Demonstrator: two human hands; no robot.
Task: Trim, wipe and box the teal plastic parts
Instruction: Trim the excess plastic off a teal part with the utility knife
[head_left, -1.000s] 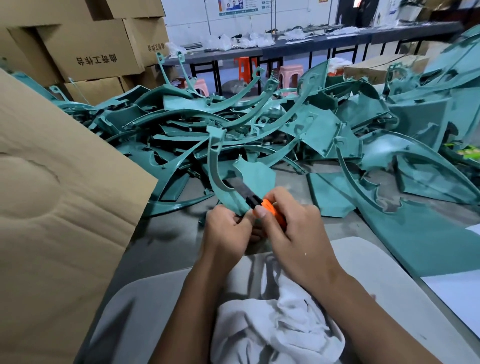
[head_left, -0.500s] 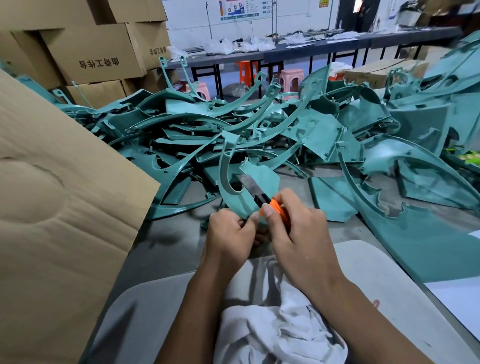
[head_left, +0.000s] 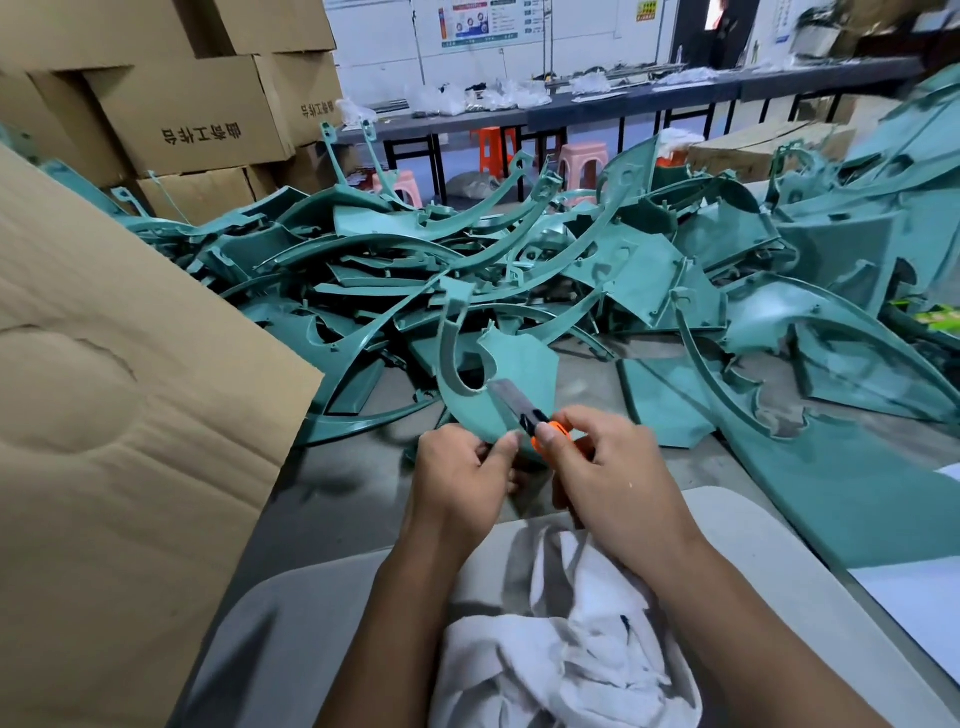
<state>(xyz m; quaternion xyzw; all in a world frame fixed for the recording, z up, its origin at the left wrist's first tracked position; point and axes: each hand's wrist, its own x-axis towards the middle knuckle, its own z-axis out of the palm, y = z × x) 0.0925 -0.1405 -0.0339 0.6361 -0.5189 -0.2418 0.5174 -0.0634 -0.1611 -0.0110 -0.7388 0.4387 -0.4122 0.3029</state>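
My left hand (head_left: 460, 480) grips the lower end of a curved teal plastic part (head_left: 514, 364) that stands up in front of me. My right hand (head_left: 613, 480) holds an orange utility knife (head_left: 524, 410), its grey blade lying against the part's inner edge. A white cloth (head_left: 566, 649) lies bunched under my forearms on a grey board (head_left: 779, 561). A big pile of teal parts (head_left: 519, 249) covers the table behind the hands.
A large open cardboard flap (head_left: 119, 415) rises at the left. Stacked cardboard boxes (head_left: 197, 114) stand at the back left. Larger teal panels (head_left: 857, 457) lie at the right, and a long workbench (head_left: 623, 104) with stools runs across the background.
The held part and the knife have shifted slightly right and up in view. The blade sits a little further along the part's edge.
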